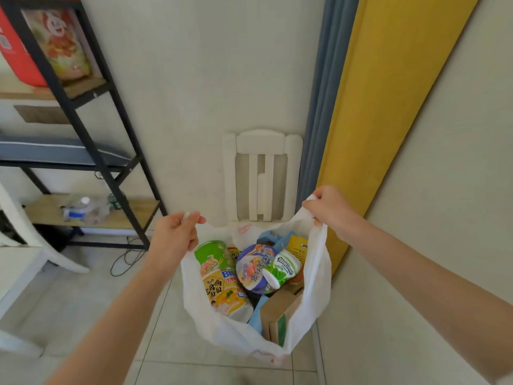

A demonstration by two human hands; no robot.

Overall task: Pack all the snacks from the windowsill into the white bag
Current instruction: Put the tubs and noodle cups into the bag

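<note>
We hold the white bag [277, 340] open and lifted above the tiled floor [91, 301], in front of a white chair [262, 151] set against the wall. The left hand [173, 234] has its fingers [191, 218] closed around one handle loop; the right hand [326, 207] has its fingers [311, 204] pinched shut on the other, so the mouth gapes toward the camera.

Inside we see a yellow noodle cup [224, 293] and a green noodle cup [212, 257] along the left wall, a purple-lidded bowl [254, 269] in the middle with a small green-and-white tub [283, 269] lying on it, a brown carton [280, 312] at the near right wall, and blue and yellow packets [297, 245] toward the far side.

We judge the packing to be at or near its end: the bag is nearly full and both hands grip handles rather than snacks. The next move, if any snack remains, calls for freeing one hand while the other bears the load; otherwise, bringing the handles together.

The windowsill lies out of view, so we cannot tell whether it is cleared. The bag's lower contents are hidden beneath the top layer, and most labels are too small to read. A black shelf rack [83, 112] stands at the left.
</note>
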